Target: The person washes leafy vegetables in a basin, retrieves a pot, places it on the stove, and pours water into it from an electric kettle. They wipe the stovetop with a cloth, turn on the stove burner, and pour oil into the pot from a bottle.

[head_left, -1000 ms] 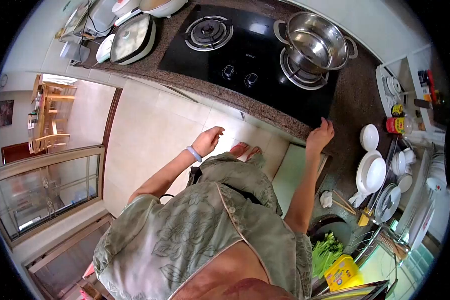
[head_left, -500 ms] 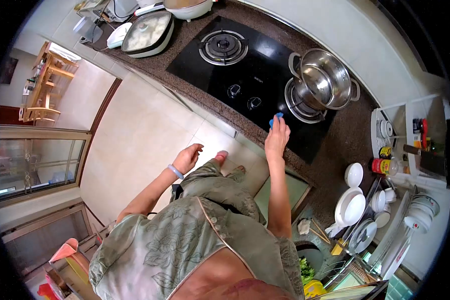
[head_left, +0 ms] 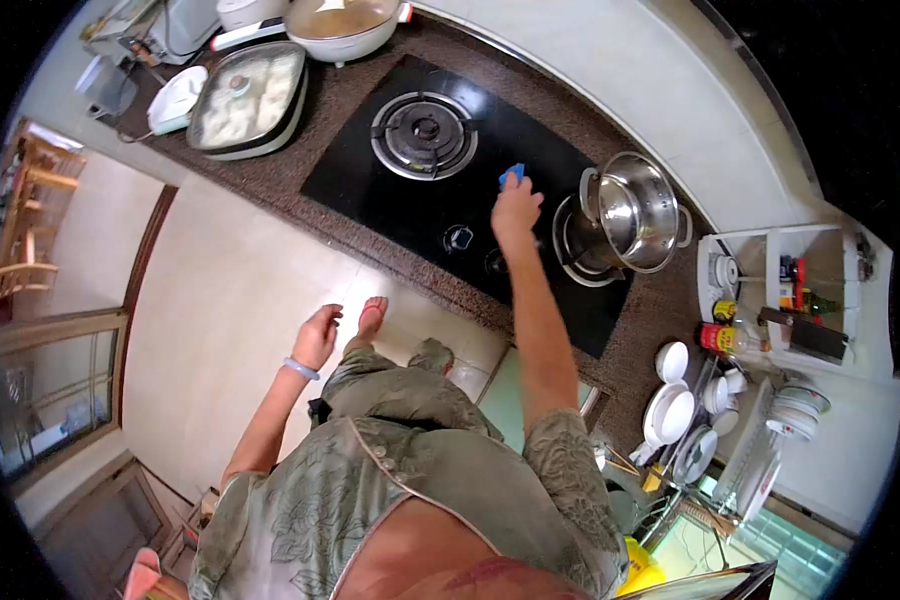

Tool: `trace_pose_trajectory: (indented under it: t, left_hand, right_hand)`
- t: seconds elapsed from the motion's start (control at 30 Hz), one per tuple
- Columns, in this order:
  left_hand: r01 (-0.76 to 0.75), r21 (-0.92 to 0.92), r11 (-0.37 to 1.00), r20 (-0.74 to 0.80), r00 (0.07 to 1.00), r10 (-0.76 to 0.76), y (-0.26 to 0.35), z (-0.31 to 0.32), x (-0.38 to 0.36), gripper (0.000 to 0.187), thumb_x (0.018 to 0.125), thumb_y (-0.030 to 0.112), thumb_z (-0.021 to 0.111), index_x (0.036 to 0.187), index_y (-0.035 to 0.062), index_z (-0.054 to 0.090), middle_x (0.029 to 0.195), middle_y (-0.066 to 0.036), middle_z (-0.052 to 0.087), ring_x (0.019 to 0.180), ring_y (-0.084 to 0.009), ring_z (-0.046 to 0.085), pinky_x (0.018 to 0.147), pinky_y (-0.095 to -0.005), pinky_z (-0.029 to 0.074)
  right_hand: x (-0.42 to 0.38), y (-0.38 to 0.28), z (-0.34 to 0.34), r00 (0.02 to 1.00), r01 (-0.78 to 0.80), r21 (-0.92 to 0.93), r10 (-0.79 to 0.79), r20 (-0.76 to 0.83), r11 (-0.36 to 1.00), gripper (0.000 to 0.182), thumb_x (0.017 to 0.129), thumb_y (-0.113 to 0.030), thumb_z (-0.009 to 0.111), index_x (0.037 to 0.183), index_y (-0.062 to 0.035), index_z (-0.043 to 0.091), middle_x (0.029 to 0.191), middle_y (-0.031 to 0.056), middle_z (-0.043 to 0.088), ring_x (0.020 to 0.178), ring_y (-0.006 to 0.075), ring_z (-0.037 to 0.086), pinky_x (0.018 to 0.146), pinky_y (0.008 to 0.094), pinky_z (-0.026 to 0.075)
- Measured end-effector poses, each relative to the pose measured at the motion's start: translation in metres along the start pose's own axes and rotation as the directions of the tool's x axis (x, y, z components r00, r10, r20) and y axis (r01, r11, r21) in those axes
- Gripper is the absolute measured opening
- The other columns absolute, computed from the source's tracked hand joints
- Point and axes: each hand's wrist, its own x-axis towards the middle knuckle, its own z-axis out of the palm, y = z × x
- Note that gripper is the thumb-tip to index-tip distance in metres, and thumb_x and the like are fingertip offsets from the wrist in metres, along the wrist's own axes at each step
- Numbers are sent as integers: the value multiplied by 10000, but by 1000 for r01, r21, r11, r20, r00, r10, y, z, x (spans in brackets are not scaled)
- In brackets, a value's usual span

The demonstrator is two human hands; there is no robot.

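Observation:
My right hand (head_left: pixel 518 212) is closed on a small blue cloth (head_left: pixel 512 176) and holds it against the black glass gas hob (head_left: pixel 530 135), between the two burners. Part of the cloth is hidden by my fingers. A steel pot (head_left: pixel 638 225) with two handles sits tilted on the right burner (head_left: pixel 575 250), to the right of that hand. The left burner (head_left: pixel 425 135) carries nothing. Beneath my right wrist are the control knobs (head_left: pixel 458 238), one partly covered. My left hand (head_left: pixel 315 338) hangs over the floor, holding nothing, its fingers loosely curled and a little apart.
A lidded square pan (head_left: pixel 250 100) and a round lidded pan (head_left: pixel 342 30) stand at the counter's left end. White bowls (head_left: pixel 667 415) and a dish rack lie to the right. Seasoning bottles (head_left: pixel 722 337) stand by a corner shelf (head_left: pixel 810 270).
My right hand has moved with the blue cloth from the hob's front edge toward its back, in between the burners. The camera view has shifted; my left hand stays low and empty.

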Motion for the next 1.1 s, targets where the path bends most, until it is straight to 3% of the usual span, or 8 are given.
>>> trace_pose_trajectory:
  t: [0.1, 0.23, 0.3, 0.43, 0.53, 0.73, 0.9, 1.1]
  left_hand:
    - [99, -106, 989, -39, 994, -103, -23, -25, 10, 339, 848, -111, 438, 1150, 14, 524, 931, -124, 653, 801, -181, 644, 705, -303, 530]
    - [151, -158, 976, -23, 987, -156, -58, -38, 22, 295, 866, -107, 430, 1116, 10, 532, 939, -133, 661, 798, -196, 654, 715, -306, 536]
    - [153, -148, 977, -12, 988, -156, -48, -51, 33, 286, 872, -99, 430, 1115, 10, 534, 932, -132, 663, 798, -199, 656, 713, -307, 536]
    - [165, -125, 978, -30, 985, -170, -46, -66, 39, 284, 856, -98, 451, 1099, 8, 550, 914, -153, 671, 791, -243, 672, 710, -330, 540]
    - [236, -123, 964, -21, 971, -240, -45, -74, 32, 268, 861, -82, 462, 1099, 5, 551, 927, -160, 676, 805, -258, 678, 714, -333, 541]
    - [268, -165, 949, 1, 963, -271, -56, -75, 31, 289, 867, -87, 449, 1120, 13, 547, 964, -132, 663, 833, -202, 657, 717, -301, 538]
    - [-101, 89, 991, -144, 983, 113, -19, -91, 79, 287, 817, -91, 478, 1068, 9, 575, 958, -162, 627, 850, -309, 632, 761, -366, 523]
    - [-287, 248, 925, -292, 889, 354, 3, -117, 160, 316, 741, -77, 530, 1041, 15, 568, 1075, -163, 582, 1012, -360, 540, 903, -413, 444]
  right_hand:
    - [-16, -38, 8, 999, -2, -14, 2, 47, 1000, 327, 850, -63, 600, 1165, -32, 516, 1171, 193, 489, 1017, 405, 528, 794, 444, 531]
    - [-20, -60, 31, 976, 217, 250, -216, -32, 944, 436, 753, -18, 628, 1175, -37, 523, 1166, 221, 511, 1002, 427, 525, 840, 509, 456]
    - [2, -52, 20, 985, 165, 278, -171, -3, 946, 421, 745, -26, 586, 1163, -50, 540, 1140, 206, 537, 997, 400, 533, 845, 512, 439]
    - [75, -12, 0, 970, -62, 18, 64, -236, 998, 342, 786, -46, 563, 1121, -107, 586, 1126, 176, 547, 972, 424, 526, 811, 500, 479]
    - [110, 30, 22, 979, -19, -23, 14, -201, 1000, 342, 808, -66, 594, 1147, -88, 554, 1219, 183, 528, 1014, 433, 514, 865, 501, 468]
    - [60, -6, 35, 981, 172, -6, -172, -93, 985, 332, 823, 30, 546, 1148, -14, 496, 1195, 231, 498, 1032, 456, 500, 871, 520, 439]
    - [-33, -95, 8, 981, 192, -25, -192, 23, 981, 286, 832, 22, 503, 1112, -36, 518, 1167, 207, 500, 989, 431, 519, 809, 477, 503]
    - [-77, -194, 17, 907, 409, 59, -412, 82, 911, 88, 855, -88, 510, 930, -98, 553, 988, 111, 529, 927, 335, 546, 684, 400, 548]
